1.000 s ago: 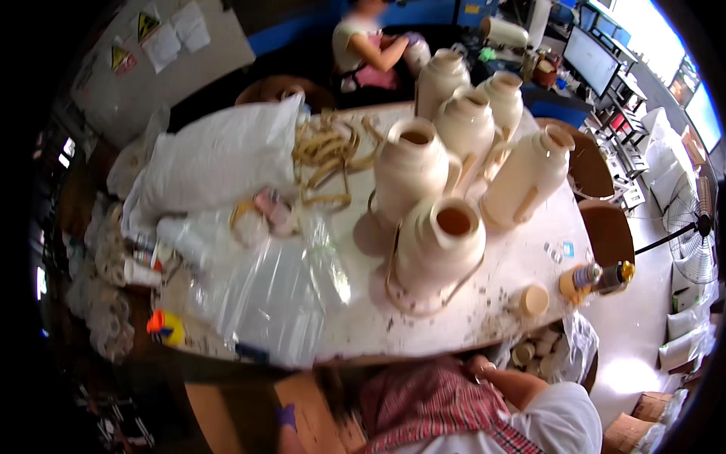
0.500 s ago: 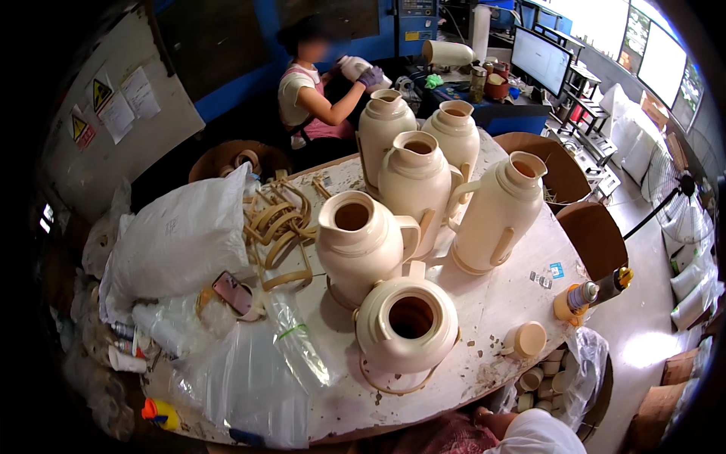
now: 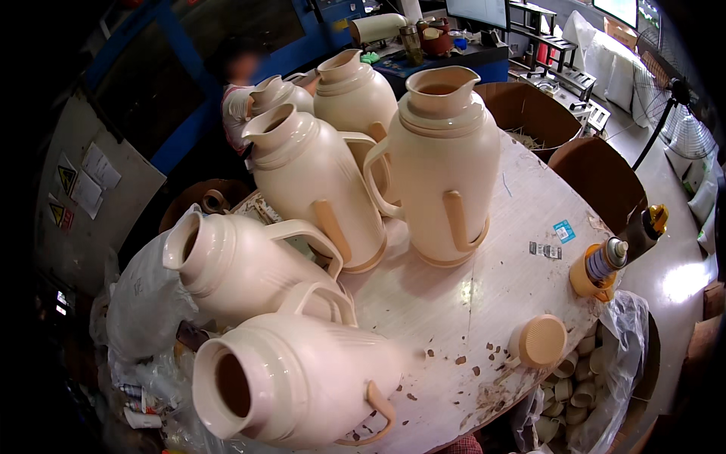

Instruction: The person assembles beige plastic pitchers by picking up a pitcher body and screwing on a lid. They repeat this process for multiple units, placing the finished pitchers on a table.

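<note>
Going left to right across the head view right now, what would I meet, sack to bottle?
White sack → nearest jug → rightmost jug → small beige cup → spray can → dark bottle with yellow cap.

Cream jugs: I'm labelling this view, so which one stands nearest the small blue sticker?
The rightmost jug, its spout pointing right; the other jugs all stand farther left, away from the blue sticker.

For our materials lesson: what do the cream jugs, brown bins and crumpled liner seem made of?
Cream jugs: glossy, probably moulded plastic, given bright highlights; possibly ceramic.
Brown bins: matt, likely cardboard, from their dull, thin walls.
Crumpled liner: shiny, apparently plastic film, wrinkled and see-through.
</note>
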A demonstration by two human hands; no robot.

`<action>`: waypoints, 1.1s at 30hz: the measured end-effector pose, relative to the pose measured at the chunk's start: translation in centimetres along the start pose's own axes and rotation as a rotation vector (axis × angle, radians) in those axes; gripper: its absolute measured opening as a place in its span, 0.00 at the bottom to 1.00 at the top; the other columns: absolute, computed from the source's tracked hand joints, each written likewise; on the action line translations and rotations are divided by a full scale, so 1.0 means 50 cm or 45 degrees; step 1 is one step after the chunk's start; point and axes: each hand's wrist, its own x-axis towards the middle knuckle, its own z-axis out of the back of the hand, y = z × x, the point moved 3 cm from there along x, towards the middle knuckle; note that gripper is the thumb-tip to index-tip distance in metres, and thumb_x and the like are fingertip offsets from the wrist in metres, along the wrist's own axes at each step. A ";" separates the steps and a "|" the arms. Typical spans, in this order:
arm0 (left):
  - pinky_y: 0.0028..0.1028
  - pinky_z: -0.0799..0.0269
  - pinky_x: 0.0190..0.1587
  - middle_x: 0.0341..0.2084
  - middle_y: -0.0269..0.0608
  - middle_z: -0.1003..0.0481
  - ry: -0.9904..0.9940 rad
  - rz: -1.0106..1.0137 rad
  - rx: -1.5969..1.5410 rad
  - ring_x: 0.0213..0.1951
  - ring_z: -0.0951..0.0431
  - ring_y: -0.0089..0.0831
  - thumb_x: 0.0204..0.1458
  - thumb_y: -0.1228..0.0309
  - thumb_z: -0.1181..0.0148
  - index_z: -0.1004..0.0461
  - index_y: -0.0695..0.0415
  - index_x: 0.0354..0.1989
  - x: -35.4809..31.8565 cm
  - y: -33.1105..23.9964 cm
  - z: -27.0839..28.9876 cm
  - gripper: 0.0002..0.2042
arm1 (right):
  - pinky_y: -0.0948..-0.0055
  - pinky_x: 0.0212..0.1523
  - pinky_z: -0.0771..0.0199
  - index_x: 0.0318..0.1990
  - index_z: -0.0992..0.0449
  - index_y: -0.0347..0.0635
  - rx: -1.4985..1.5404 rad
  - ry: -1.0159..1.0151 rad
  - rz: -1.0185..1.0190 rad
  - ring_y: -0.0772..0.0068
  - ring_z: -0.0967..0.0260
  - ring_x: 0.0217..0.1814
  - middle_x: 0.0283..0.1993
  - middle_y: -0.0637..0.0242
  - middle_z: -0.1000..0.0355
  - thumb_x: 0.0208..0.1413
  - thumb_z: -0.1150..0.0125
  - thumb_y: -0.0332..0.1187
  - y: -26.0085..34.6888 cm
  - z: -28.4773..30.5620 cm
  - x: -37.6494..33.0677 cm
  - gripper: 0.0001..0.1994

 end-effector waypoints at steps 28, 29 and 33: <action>0.46 0.29 0.36 0.28 0.61 0.25 -0.260 0.411 0.308 0.32 0.24 0.58 0.49 0.56 0.40 0.25 0.63 0.34 -0.903 0.356 0.163 0.19 | 0.60 0.34 0.27 0.38 0.21 0.40 -0.400 -0.008 0.949 0.59 0.23 0.36 0.35 0.58 0.22 0.57 0.49 0.41 0.067 0.124 -0.153 0.15; 0.45 0.29 0.37 0.29 0.61 0.24 -0.271 0.293 0.292 0.33 0.24 0.57 0.49 0.57 0.40 0.25 0.63 0.35 -0.885 0.363 0.187 0.19 | 0.60 0.34 0.27 0.38 0.21 0.40 -0.423 -0.011 0.938 0.59 0.23 0.36 0.35 0.58 0.22 0.57 0.49 0.41 0.042 0.122 -0.175 0.15; 0.44 0.29 0.40 0.33 0.60 0.24 -0.206 0.203 0.192 0.37 0.24 0.56 0.48 0.58 0.39 0.26 0.63 0.37 -0.826 0.345 0.221 0.19 | 0.59 0.33 0.27 0.37 0.21 0.39 -0.514 -0.036 0.851 0.59 0.23 0.34 0.33 0.58 0.22 0.57 0.49 0.41 -0.062 0.148 -0.233 0.15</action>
